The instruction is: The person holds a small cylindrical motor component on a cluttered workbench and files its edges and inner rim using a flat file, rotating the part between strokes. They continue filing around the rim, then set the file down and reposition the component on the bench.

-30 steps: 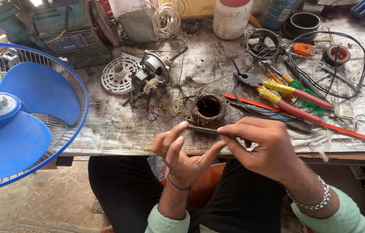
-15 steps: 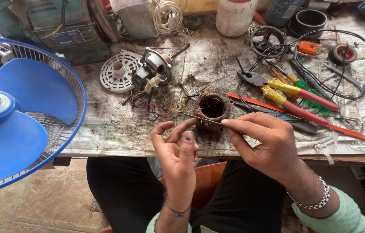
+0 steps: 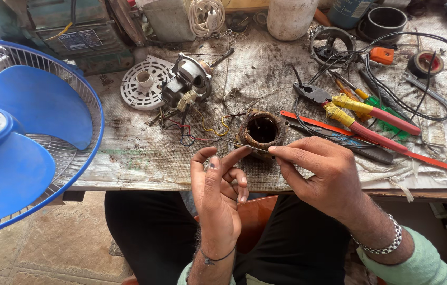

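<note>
Thin wire (image 3: 244, 146) pinched between left hand (image 3: 217, 195) and right hand (image 3: 323, 171) fingertips — stator coil (image 3: 262, 130) just behind.

A blue fan (image 3: 17, 137) is showing at the left of the frame. A white slotted disc (image 3: 143, 83) is lying on the grey, stained tabletop (image 3: 144, 153). Pliers (image 3: 360, 113) are wearing red handles with yellow tape. A brown coil (image 3: 261, 130) is sitting mid-frame.

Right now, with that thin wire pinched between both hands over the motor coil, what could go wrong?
The thin wire, stretched between the left hand and right hand, might snap or kink if pulled harder. It could also snag the loose coloured leads beside the coil. The pliers lie close by the right hand and might get nudged.
</note>
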A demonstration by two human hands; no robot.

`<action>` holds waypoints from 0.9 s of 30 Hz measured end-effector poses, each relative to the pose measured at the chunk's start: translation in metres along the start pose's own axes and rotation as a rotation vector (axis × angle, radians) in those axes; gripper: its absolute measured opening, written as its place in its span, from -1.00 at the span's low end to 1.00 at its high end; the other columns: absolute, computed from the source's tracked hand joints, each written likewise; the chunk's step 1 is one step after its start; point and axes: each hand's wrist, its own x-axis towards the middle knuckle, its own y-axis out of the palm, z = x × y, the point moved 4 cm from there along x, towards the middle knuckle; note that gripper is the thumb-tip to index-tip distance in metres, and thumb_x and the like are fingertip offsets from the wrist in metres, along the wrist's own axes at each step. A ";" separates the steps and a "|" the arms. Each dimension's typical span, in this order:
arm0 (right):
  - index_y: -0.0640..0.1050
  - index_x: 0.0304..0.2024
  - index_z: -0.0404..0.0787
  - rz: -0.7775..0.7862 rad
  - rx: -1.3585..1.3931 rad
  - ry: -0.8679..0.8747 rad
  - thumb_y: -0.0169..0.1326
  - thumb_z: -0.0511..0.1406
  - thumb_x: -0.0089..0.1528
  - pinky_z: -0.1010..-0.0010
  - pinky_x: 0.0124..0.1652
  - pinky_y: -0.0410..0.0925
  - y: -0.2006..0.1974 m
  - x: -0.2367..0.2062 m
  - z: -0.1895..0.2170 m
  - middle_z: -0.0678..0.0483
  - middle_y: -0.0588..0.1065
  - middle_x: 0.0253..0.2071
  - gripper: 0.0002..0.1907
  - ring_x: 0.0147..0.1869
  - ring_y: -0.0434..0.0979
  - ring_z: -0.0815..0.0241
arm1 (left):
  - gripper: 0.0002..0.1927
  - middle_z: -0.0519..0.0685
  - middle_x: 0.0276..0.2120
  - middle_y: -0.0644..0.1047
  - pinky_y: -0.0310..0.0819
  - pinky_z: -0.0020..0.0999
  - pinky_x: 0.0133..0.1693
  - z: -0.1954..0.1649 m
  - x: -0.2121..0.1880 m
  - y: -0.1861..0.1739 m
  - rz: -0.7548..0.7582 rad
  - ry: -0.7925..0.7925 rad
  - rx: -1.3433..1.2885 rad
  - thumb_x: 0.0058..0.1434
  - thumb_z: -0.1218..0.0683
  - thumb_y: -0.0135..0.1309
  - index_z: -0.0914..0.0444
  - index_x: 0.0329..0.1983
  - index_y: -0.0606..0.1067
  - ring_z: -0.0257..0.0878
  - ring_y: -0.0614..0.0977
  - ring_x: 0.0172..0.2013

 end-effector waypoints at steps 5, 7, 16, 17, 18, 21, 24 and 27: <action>0.68 -0.10 -0.19 0.015 0.035 0.030 0.26 -0.45 0.13 0.44 -0.34 0.49 0.001 0.000 -0.001 0.03 0.61 -0.30 -0.73 -0.30 0.65 0.21 | -0.65 0.38 -0.01 0.57 0.36 -0.54 -0.52 0.000 0.000 0.001 0.003 -0.002 -0.012 0.44 -0.01 -0.14 0.25 0.12 0.14 -0.36 0.50 -0.41; 0.68 -0.10 -0.20 0.020 0.054 0.046 0.26 -0.46 0.13 0.46 -0.37 0.48 0.001 0.000 -0.002 0.03 0.61 -0.30 -0.73 -0.33 0.65 0.22 | -0.67 0.39 -0.01 0.57 0.36 -0.54 -0.52 0.001 0.000 0.000 0.005 -0.002 -0.027 0.44 -0.01 -0.14 0.25 0.11 0.14 -0.36 0.50 -0.41; 0.68 -0.10 -0.20 0.030 0.069 0.010 0.24 -0.47 0.13 0.44 -0.36 0.46 0.004 -0.003 0.002 0.04 0.60 -0.32 -0.72 -0.33 0.64 0.22 | -0.75 0.34 -0.09 0.57 0.29 -0.57 -0.53 0.004 0.001 -0.006 -0.036 0.005 -0.074 0.45 0.01 -0.14 0.22 0.05 0.18 -0.39 0.45 -0.45; 0.68 -0.11 -0.20 0.029 0.067 0.008 0.25 -0.47 0.13 0.44 -0.38 0.45 0.004 -0.004 0.002 0.04 0.61 -0.33 -0.73 -0.35 0.63 0.22 | -0.74 0.33 -0.09 0.57 0.30 -0.56 -0.53 0.003 0.001 -0.006 -0.033 0.008 -0.087 0.45 0.01 -0.14 0.22 0.05 0.18 -0.38 0.46 -0.44; 0.68 -0.12 -0.19 0.028 0.066 0.007 0.25 -0.47 0.13 0.44 -0.39 0.45 0.004 -0.004 0.002 0.05 0.61 -0.33 -0.74 -0.36 0.63 0.22 | -0.74 0.33 -0.10 0.56 0.31 -0.56 -0.53 0.003 0.001 -0.006 -0.031 0.011 -0.098 0.45 0.01 -0.14 0.22 0.06 0.17 -0.38 0.46 -0.44; 0.67 -0.10 -0.21 -0.014 0.081 0.025 0.24 -0.47 0.16 0.48 -0.37 0.48 0.001 -0.003 0.000 0.03 0.61 -0.30 -0.75 -0.32 0.67 0.24 | -0.73 0.34 -0.07 0.57 0.29 -0.57 -0.58 0.003 0.002 -0.005 -0.046 0.013 -0.036 0.44 0.01 -0.14 0.23 0.05 0.16 -0.37 0.49 -0.41; 0.66 -0.09 -0.22 -0.033 0.080 0.023 0.25 -0.46 0.16 0.47 -0.34 0.50 0.000 -0.002 -0.002 0.01 0.62 -0.26 -0.74 -0.29 0.68 0.23 | -0.72 0.32 -0.03 0.55 0.29 -0.59 -0.60 0.002 0.003 -0.002 -0.029 0.002 -0.013 0.42 0.02 -0.14 0.22 0.06 0.15 -0.37 0.52 -0.35; 0.66 -0.09 -0.21 -0.014 0.047 0.005 0.24 -0.46 0.15 0.46 -0.34 0.50 0.002 -0.002 -0.002 0.01 0.62 -0.27 -0.73 -0.28 0.67 0.21 | -0.72 0.33 -0.03 0.56 0.29 -0.61 -0.60 0.001 0.002 -0.001 -0.016 -0.011 0.008 0.43 0.01 -0.14 0.22 0.07 0.16 -0.37 0.51 -0.35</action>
